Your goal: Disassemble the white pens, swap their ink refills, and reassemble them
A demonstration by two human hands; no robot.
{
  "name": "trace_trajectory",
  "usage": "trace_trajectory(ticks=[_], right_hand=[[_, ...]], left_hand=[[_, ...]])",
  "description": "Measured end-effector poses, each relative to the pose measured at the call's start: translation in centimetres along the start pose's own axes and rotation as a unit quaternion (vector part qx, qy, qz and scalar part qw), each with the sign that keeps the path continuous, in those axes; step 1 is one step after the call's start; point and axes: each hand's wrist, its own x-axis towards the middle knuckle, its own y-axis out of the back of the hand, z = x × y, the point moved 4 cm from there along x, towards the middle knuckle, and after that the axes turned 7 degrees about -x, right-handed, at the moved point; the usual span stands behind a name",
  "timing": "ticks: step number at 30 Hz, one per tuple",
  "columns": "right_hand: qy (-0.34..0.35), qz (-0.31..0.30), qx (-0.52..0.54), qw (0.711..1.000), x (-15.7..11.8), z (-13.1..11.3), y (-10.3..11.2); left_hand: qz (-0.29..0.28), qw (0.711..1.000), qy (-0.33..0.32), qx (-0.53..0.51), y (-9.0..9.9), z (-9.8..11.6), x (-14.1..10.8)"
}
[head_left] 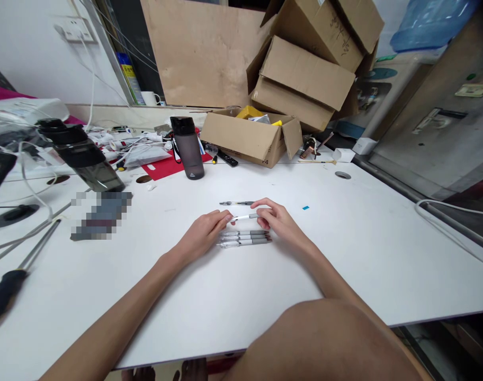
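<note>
Between my two hands a white and grey pen (245,217) is held level above the white table (209,312). My left hand (205,233) pinches its left end with the fingers closed. At the right end, the thumb and fingers of my right hand (275,219) close on the grey part. Just below, several similar pens (247,239) lie side by side, pointing left to right. Another dark, clear pen (236,203) lies alone beyond my hands, its right end near my right fingers.
A dark bottle (189,151) stands behind, beside an open cardboard box (241,135) and a remote (227,157). Left are another bottle (85,159), a screwdriver (7,291), cables and a blurred-out flat object (102,217). A small blue piece (305,208) lies right.
</note>
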Motion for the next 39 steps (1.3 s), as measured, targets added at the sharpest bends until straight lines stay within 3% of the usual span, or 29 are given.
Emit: trace_trajectory(ticks=[8,27,39], right_hand=[[0.017,0.020,-0.008,1.000,0.07,-0.22,0.18],[-0.021,-0.001,-0.017,1.000,-0.23,-0.31,0.09],[-0.003,-0.014,-0.011,1.000,-0.17,-0.44,0.01]], left_hand=[[0.002,1.000,0.000,-0.003,-0.04,0.01,-0.04],[0.004,1.000,0.000,-0.010,-0.14,-0.08,-0.08],[0.001,1.000,0.004,-0.006,-0.15,-0.05,-0.10]])
